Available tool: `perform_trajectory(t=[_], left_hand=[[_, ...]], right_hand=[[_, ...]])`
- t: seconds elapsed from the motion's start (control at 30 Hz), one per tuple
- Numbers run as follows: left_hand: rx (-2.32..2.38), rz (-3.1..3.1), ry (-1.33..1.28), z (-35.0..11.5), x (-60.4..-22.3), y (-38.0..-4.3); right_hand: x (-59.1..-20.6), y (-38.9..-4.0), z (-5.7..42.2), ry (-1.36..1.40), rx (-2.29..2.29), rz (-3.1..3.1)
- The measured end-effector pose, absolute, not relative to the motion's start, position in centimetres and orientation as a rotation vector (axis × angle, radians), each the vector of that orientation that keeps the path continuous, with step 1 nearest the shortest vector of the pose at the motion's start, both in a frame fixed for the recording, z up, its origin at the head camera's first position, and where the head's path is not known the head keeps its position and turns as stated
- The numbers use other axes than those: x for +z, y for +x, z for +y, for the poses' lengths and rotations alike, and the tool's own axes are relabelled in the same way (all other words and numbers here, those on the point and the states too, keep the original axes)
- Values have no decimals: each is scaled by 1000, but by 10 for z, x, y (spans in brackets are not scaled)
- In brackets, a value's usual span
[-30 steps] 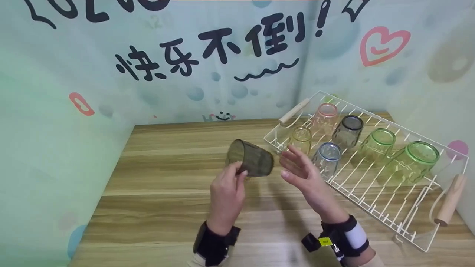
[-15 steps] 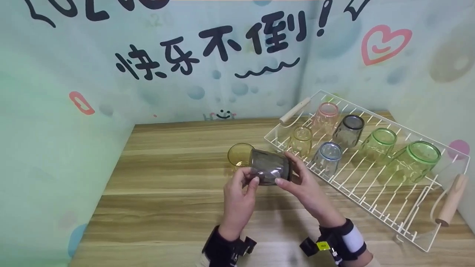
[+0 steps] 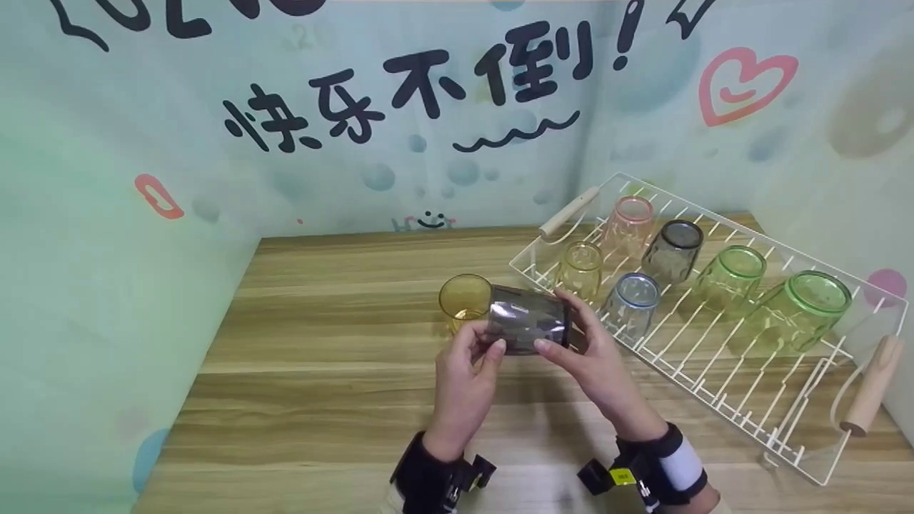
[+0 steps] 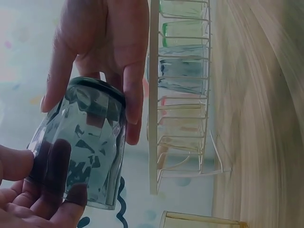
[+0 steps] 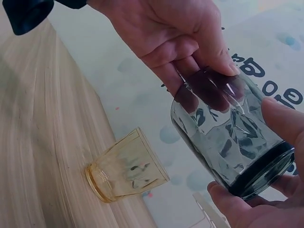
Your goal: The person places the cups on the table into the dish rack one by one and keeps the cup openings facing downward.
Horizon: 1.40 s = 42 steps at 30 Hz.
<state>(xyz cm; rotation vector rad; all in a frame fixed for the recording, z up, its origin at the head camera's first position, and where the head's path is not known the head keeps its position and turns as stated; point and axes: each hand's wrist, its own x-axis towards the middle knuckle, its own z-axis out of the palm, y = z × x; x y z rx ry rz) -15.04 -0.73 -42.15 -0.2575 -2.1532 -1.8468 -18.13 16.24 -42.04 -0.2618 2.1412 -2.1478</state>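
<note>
A smoky grey glass (image 3: 528,320) lies on its side in the air, held between both hands above the table. My left hand (image 3: 464,389) pinches it near the rim end, thumb in front and fingers behind or inside. My right hand (image 3: 600,364) grips the thick base end, as the right wrist view shows with the dark base (image 5: 263,168) between thumb and fingers. Just behind the left fingertips an amber glass (image 3: 464,296) stands upright on the table, its lower part partly hidden by the hand and the grey glass.
At the right a white wire rack (image 3: 714,385) with wooden handles (image 3: 872,385) bears several upside-down glasses: a pink one (image 3: 630,225), a yellow one (image 3: 580,270), a blue one (image 3: 632,305), a dark grey one (image 3: 673,251) and green ones (image 3: 803,310). A printed curtain (image 3: 343,193) hangs behind the wooden table (image 3: 307,407).
The grey glass has shifted right, away from in front of the amber glass, and turned slightly. My right hand, earlier apart from it, has taken hold of its base end.
</note>
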Motion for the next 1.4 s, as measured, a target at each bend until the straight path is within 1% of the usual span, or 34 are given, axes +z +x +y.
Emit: perform_trajectory(t=[0.2,0.33,0.7,0.8,0.9,1.17,1.4], left_hand=[[-1885,-2191,-249,-9,-420,-153],[-1822,-2237,-282,-12,-419,-157],[-1503,-2361,-407,-19,-414,-170],[-1467,-2412,-406,-22,-414,-176],[-1323,-2490,-395,-25,-416,-183],[-817,-2603,-387,-36,-431,-200],[-706,-2665,-383,-42,-444,-208]], right_hand=[[-413,-183,165,-240,-2111,2227],[-406,-183,167,-265,-2078,2306],[-385,-187,179,-313,-1995,2562],[-380,-187,185,-314,-1965,2663],[-375,-187,192,-300,-1924,2782],[-360,-184,218,-158,-1932,2878],[-352,-181,241,80,-2009,2825]])
